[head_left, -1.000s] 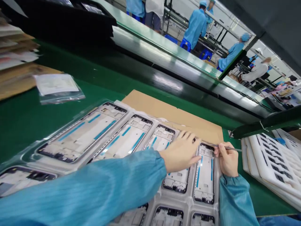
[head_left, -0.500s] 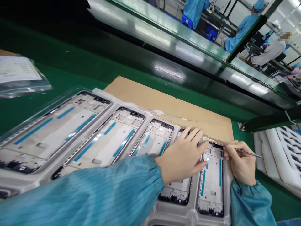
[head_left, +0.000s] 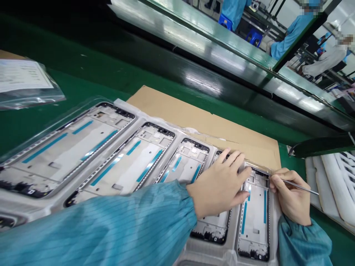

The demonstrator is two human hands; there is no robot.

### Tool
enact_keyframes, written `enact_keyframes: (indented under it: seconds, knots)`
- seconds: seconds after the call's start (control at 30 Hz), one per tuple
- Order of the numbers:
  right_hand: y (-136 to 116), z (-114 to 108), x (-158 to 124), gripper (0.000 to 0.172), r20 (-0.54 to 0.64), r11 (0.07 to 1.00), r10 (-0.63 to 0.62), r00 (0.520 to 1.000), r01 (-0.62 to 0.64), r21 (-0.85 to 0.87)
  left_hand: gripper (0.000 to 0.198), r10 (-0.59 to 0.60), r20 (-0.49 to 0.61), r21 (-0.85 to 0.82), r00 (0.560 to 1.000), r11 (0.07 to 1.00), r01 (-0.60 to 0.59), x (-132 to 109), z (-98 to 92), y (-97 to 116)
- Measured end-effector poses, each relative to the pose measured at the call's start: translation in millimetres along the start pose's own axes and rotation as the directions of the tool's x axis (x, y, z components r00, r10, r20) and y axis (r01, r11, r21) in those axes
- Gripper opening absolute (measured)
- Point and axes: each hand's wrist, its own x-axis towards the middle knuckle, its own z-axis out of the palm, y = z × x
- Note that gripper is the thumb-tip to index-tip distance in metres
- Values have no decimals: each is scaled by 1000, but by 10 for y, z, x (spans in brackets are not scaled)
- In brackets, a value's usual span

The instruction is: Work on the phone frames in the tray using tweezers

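Note:
My right hand [head_left: 293, 194] pinches a thin metal rod-like tool [head_left: 301, 186]. The tool's left end lies along the top edge of the rightmost phone frame [head_left: 255, 216], a silvery plate with black ends and blue strips. My left hand [head_left: 222, 184] is spread palm down over the neighbouring phone frame [head_left: 212, 229] and hides its middle. Its fingertips reach the upper edge of the tray, and its thumb points at the rightmost frame. All the frames sit in pockets of a translucent plastic tray [head_left: 234, 240].
More phone frames [head_left: 126, 159] fill the tray to the left. Cardboard [head_left: 205, 118] lies under and behind it on the green bench [head_left: 91, 81]. A bagged paper [head_left: 24, 79] is at left, white foam trays [head_left: 332, 184] at right. Beyond a metal ledge [head_left: 203, 85], people in blue sit working.
The whole view has shifted, so the tray and both hands appear slightly further right. My right hand keeps its pinch on the tool, whose outer end now tilts a little lower. My left hand stays spread.

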Motion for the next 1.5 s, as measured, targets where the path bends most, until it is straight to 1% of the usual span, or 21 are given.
enact_keyframes:
  seconds: [0.3, 0.43, 0.6, 0.73, 0.93, 1.07, 1.17, 1.33, 1.5]
  knots:
    - [4, -22, -3, 10, 24, 1000, 0, 1000, 0, -8, 47, 6, -17, -11, 1000, 1000, -6, -11, 14, -6]
    - [-18, -29, -7, 9, 35, 999, 8, 999, -6, -43, 46, 4, -19, -9, 1000, 1000, -5, -6, 17, -10]
    - [-67, -21, 4, 9, 42, 993, -27, 999, 32, -115, 45, 7, -29, 0, 1000, 1000, -7, 4, 18, -6]
    - [-76, -19, 17, 8, 53, 990, -63, 997, 69, -124, 43, 4, -56, -6, 998, 1000, -5, 0, 33, 4]
    - [-71, -17, 3, 8, 46, 990, -36, 998, 42, -136, 39, -34, -83, 0, 996, 999, 34, 20, 27, 37]
    - [-90, -11, -7, 8, 25, 991, -30, 999, 33, -133, 35, -66, -91, -17, 994, 998, 65, 43, 21, 76]
    - [-93, -4, -17, 8, -5, 996, -19, 1000, 19, -93, 33, -80, -95, -32, 992, 996, 78, 53, 22, 100]
    - [-70, 7, -38, 12, -146, 1000, -20, 989, 20, -5, 35, -81, -89, -24, 993, 997, 79, 54, 29, 120]
    - [-117, 55, -43, 12, -107, 999, 2, 994, -5, -32, 36, -73, -83, 1, 994, 997, 73, 52, 32, 127]
